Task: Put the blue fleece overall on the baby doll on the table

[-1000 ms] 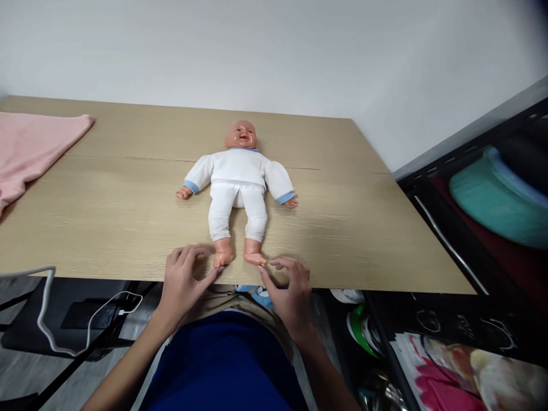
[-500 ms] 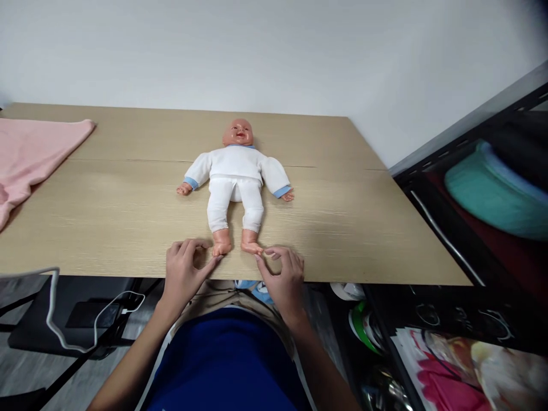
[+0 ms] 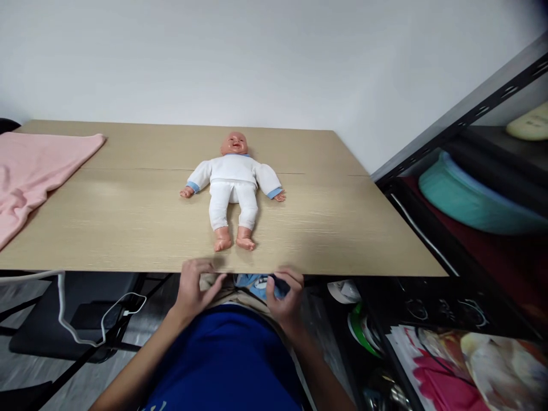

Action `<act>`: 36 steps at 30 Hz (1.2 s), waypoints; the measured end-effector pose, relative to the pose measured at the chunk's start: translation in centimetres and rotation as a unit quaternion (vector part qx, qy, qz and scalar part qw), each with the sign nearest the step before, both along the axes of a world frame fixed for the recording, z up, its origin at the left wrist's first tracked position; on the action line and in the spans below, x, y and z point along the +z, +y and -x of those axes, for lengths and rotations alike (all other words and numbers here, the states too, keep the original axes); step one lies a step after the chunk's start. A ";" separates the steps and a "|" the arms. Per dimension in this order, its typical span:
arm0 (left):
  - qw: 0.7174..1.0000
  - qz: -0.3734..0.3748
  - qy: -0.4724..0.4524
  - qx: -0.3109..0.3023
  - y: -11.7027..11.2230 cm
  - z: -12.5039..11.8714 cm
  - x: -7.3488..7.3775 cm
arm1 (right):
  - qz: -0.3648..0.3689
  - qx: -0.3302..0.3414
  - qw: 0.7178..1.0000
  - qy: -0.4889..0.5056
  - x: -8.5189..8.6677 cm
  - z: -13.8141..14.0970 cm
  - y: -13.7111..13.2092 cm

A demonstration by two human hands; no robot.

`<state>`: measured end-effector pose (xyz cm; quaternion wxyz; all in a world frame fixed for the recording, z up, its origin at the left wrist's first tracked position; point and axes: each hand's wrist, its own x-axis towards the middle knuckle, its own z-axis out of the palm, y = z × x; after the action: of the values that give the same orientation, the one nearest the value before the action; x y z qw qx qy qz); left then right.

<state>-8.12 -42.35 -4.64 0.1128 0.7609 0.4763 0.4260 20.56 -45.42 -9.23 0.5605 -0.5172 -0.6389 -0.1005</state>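
Note:
On the wooden table (image 3: 128,228) a baby doll (image 3: 233,171) lies on its back, its head toward the wall and its bare feet toward me. It wears a white top and trousers with blue cuffs and collar, arms spread out. My left hand (image 3: 197,285) is at the table's front edge, below the doll's feet, with thumb and fingers apart and nothing between them. To its right, my right hand (image 3: 286,294) is also at the edge, empty, its fingers curved and apart from the thumb. Neither hand touches the doll.
A pink cloth (image 3: 38,177) lies on the table at the left. A black shelf unit at the right holds a teal bowl-like thing (image 3: 475,197). Below left, a white cable (image 3: 64,314) runs by a black chair (image 3: 43,342).
Both hands have drawn back from the doll's feet to the table's front edge, the fingers further apart from the thumbs. The doll lies in the same pose; the view has shifted slightly.

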 end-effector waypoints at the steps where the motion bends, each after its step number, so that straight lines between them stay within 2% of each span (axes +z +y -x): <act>1: 0.999 0.000 0.007 -0.054 -1.0 0.0 -0.7 | -0.006 0.008 1.000 -0.008 -1.0 -0.7 -1.1; 3: 0.986 0.035 0.042 -0.156 -2.3 -0.1 -2.2 | 0.022 0.008 0.999 -0.024 -2.9 -2.0 -2.8; 5: 0.971 0.103 0.083 -0.200 -2.7 -0.5 -3.6 | 0.082 -0.007 0.996 -0.038 -4.8 -3.1 -3.8; 8: 0.957 0.205 0.108 -0.172 -1.5 -1.6 -5.8 | 0.180 -0.007 0.982 -0.062 -7.5 -3.8 -4.1; 10: 0.951 0.246 0.109 -0.152 0.0 -2.5 -7.4 | 0.228 0.017 0.969 -0.091 -9.0 -3.6 -3.9; 12: 0.941 0.273 0.112 -0.165 1.4 -3.4 -8.9 | 0.254 0.049 0.959 -0.118 -10.1 -3.1 -3.9; 16: 0.909 0.318 0.147 -0.226 3.3 -4.8 -10.9 | 0.285 0.129 0.941 -0.129 -10.8 -3.2 -5.1; 18: 0.899 0.326 0.156 -0.248 3.5 -5.2 -11.5 | 0.306 0.191 0.926 -0.110 -10.6 -4.0 -6.1; 20: 0.894 0.326 0.153 -0.267 3.4 -5.3 -11.7 | 0.337 0.222 0.913 -0.055 -10.5 -5.2 -6.7; 21: 0.893 0.325 0.149 -0.273 3.2 -5.3 -11.7 | 0.355 0.214 0.910 -0.010 -10.5 -5.8 -6.7; 23: 0.894 0.324 0.139 -0.277 2.6 -5.4 -11.4 | 0.386 0.156 0.901 0.123 -11.0 -6.9 -5.9; 26: 0.898 0.325 0.113 -0.275 1.5 -5.6 -10.0 | 0.412 0.060 0.860 0.295 -12.3 -8.0 -3.0; 29: 0.888 0.343 0.053 -0.301 0.1 -5.8 -7.5 | 0.437 0.067 0.834 0.328 -13.1 -8.8 0.2; 31: 0.873 0.356 0.020 -0.334 -0.6 -5.6 -5.6 | 0.452 0.091 0.824 0.329 -12.9 -9.2 1.4; 33: 0.865 0.361 0.018 -0.350 -1.0 -5.2 -4.0 | 0.463 0.112 0.819 0.319 -12.1 -9.5 1.8; 36: 0.880 0.342 0.051 -0.327 -0.9 -4.0 -2.5 | 0.481 0.146 0.818 0.281 -10.2 -9.5 1.6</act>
<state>-4.10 -43.25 -7.11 0.4742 0.8081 0.3218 0.1365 30.01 -43.84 -19.42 0.4039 -0.6276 -0.4889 0.4516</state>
